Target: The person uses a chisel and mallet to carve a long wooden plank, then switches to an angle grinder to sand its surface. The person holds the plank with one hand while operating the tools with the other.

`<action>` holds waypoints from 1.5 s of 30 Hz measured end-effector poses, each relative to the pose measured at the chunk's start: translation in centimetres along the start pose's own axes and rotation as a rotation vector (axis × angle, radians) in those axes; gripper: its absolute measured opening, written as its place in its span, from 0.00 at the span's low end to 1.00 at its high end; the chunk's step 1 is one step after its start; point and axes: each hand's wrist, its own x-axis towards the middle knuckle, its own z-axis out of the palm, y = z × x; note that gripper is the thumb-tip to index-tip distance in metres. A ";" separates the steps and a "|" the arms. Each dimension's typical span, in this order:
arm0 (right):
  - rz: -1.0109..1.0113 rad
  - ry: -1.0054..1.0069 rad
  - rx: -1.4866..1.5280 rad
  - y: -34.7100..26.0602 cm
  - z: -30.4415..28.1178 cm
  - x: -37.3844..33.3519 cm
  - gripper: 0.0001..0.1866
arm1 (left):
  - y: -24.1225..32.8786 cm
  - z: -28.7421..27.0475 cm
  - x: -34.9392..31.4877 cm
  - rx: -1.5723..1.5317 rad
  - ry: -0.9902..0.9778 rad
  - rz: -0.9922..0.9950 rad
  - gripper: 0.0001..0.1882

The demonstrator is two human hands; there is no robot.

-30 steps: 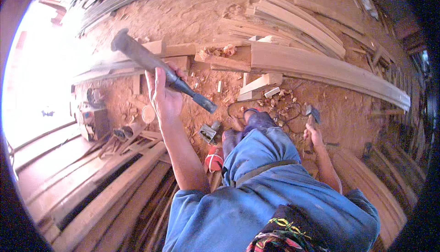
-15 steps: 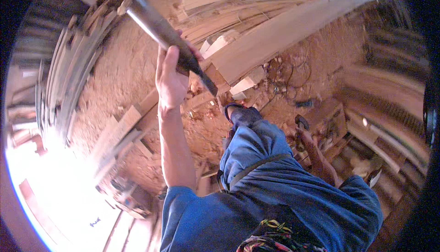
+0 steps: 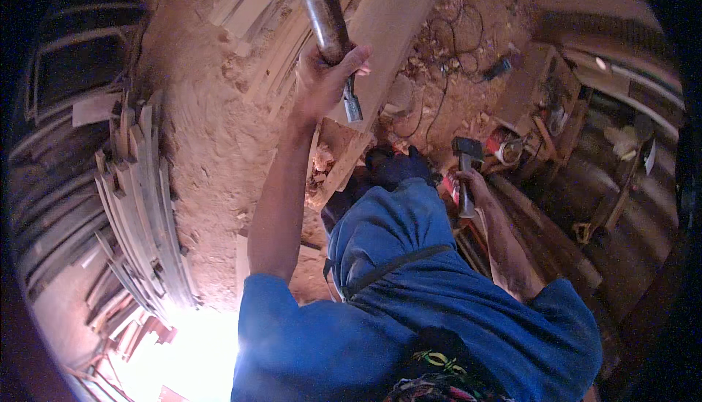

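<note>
My left hand [image 3: 322, 80] is wrapped round a chisel [image 3: 327, 22] with a thick, tube-like dark handle and a pale, frayed butt. The butt points to the far side, and the narrow metal blade comes out below my fist, over the near end of a long wide board [image 3: 395, 18]. Lower on the right, my right hand [image 3: 474, 184] grips a hammer [image 3: 468, 150] by its handle. Its dark, blocky head sticks up above my fingers, apart from the chisel. Below the blade, curled wood shavings [image 3: 322, 159] lie beside a timber piece.
Wooden strips [image 3: 267, 58] lie left of the board. More long strips [image 3: 139, 190] are stacked at the left. A black cable [image 3: 442, 73] loops over the dirt floor, near a wooden box [image 3: 523, 84] and a red-and-white tub [image 3: 504, 145]. Bright light glares at the lower left.
The view has turned, and the board now runs more steeply. My left hand has brought the chisel rightward and more upright. My right hand has raised the hammer, whose head now shows clearly.
</note>
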 end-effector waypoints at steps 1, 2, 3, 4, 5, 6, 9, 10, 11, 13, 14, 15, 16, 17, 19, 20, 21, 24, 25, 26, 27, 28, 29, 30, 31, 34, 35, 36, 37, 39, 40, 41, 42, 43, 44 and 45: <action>-0.064 -0.062 -0.028 -0.3 0.7 -1.5 0.09 | -0.8 0.2 0.4 0.004 -0.046 -0.028 0.11; 0.019 0.010 0.011 -0.3 1.7 -2.5 0.08 | -1.5 0.4 0.8 0.015 -0.092 -0.053 0.12; -0.016 0.059 0.054 0.3 2.9 -3.3 0.08 | -2.2 0.6 1.1 0.035 -0.129 -0.099 0.12; -0.050 0.108 0.095 0.9 3.9 -4.0 0.08 | -2.7 0.8 1.3 0.053 -0.147 -0.076 0.12; -0.094 0.138 0.147 1.6 4.8 -4.6 0.08 | -3.2 1.0 1.5 0.104 -0.156 -0.058 0.13; -0.112 0.174 0.150 2.4 5.5 -5.2 0.08 | -3.6 1.1 1.7 0.159 -0.157 -0.058 0.13; -0.036 0.272 0.162 4.6 7.2 -6.2 0.09 | -4.3 1.5 2.0 0.226 -0.165 -0.088 0.14; -0.118 0.225 0.156 5.6 7.5 -7.0 0.09 | -4.4 1.5 2.2 0.234 -0.170 -0.102 0.14; -0.116 0.249 0.175 6.4 8.0 -7.2 0.09 | -4.4 1.4 2.3 0.237 -0.195 -0.090 0.14; -0.150 0.221 0.239 8.7 8.7 -7.8 0.08 | -4.4 1.1 2.6 0.253 -0.235 -0.090 0.15; -0.114 0.296 0.249 10.1 9.0 -8.2 0.08 | -4.4 0.9 2.5 0.241 -0.266 -0.070 0.14; -0.111 0.324 0.264 11.5 9.3 -8.1 0.08 | -4.4 0.6 2.6 0.244 -0.280 -0.062 0.14; -0.107 0.337 0.270 12.8 9.5 -7.7 0.08 | -4.4 0.4 2.6 0.238 -0.286 -0.034 0.14; -0.115 0.335 0.274 14.1 9.6 -7.6 0.08 | -4.4 0.2 2.5 0.225 -0.292 -0.037 0.15; -0.081 0.383 0.233 16.3 10.0 -7.6 0.08 | -4.5 0.1 2.7 0.177 -0.301 -0.006 0.18; -0.086 0.483 0.213 17.2 10.7 -7.3 0.08 | -4.5 -0.1 2.7 0.223 -0.294 0.007 0.18; -0.134 0.442 0.279 17.8 11.1 -8.0 0.08 | -4.4 -0.1 2.8 0.270 -0.288 0.021 0.18; -0.216 0.371 0.370 19.5 13.4 -10.1 0.08 | -4.0 -0.4 2.6 0.363 -0.304 0.055 0.19; -0.177 0.445 0.362 19.8 14.0 -10.5 0.09 | -3.8 -0.5 2.5 0.405 -0.314 0.060 0.19; -0.178 0.463 0.354 20.1 14.5 -10.8 0.10 | -3.5 -0.4 2.4 0.399 -0.328 0.066 0.19; -0.181 0.464 0.342 20.5 14.9 -11.0 0.11 | -3.2 -0.4 2.2 0.411 -0.338 0.067 0.18; -0.131 0.494 0.401 20.7 15.1 -11.1 0.10 | -2.9 -0.4 2.0 0.434 -0.345 0.072 0.18; -0.139 0.492 0.393 21.0 15.2 -11.1 0.10 | -2.6 -0.3 1.8 0.426 -0.342 0.073 0.18; -0.134 0.496 0.381 21.2 15.2 -11.1 0.10 | -2.4 -0.3 1.5 0.429 -0.337 0.077 0.18; -0.108 0.543 0.358 21.4 15.3 -11.1 0.10 | -2.1 -0.2 1.4 0.432 -0.330 0.081 0.18; -0.126 0.498 0.369 21.2 15.6 -11.7 0.10 | -1.6 -0.2 1.0 0.433 -0.328 0.141 0.17; -0.179 0.459 0.347 20.9 15.8 -12.2 0.09 | -1.5 -0.2 0.9 0.434 -0.343 0.126 0.17; -0.185 0.474 0.314 20.3 16.2 -12.8 0.09 | -1.3 -0.2 0.8 0.436 -0.358 0.112 0.16; -0.218 0.450 0.280 19.6 16.5 -13.3 0.08 | -1.2 -0.2 0.7 0.458 -0.366 0.085 0.16; -0.206 0.503 0.245 17.3 16.9 -14.0 0.09 | -1.0 -0.1 0.5 0.470 -0.371 0.049 0.16; -0.196 0.534 0.221 16.1 17.2 -14.2 0.10 | -0.9 0.0 0.3 0.501 -0.365 0.036 0.16; -0.256 0.496 0.303 15.1 17.6 -14.7 0.11 | -0.9 0.1 0.1 0.453 -0.363 0.034 0.16; -0.296 0.474 0.281 13.7 17.8 -15.1 0.11 | -0.9 0.3 -0.1 0.417 -0.356 0.045 0.16; -0.291 0.497 0.256 12.3 18.0 -15.5 0.12 | -0.9 0.4 -0.2 0.388 -0.343 0.067 0.16; -0.346 0.462 0.296 10.9 18.4 -16.0 0.12 | -1.0 0.4 -0.2 0.353 -0.349 0.064 0.16; -0.378 0.457 0.224 9.5 18.9 -16.8 0.13 | -1.2 0.5 -0.2 0.325 -0.349 0.072 0.16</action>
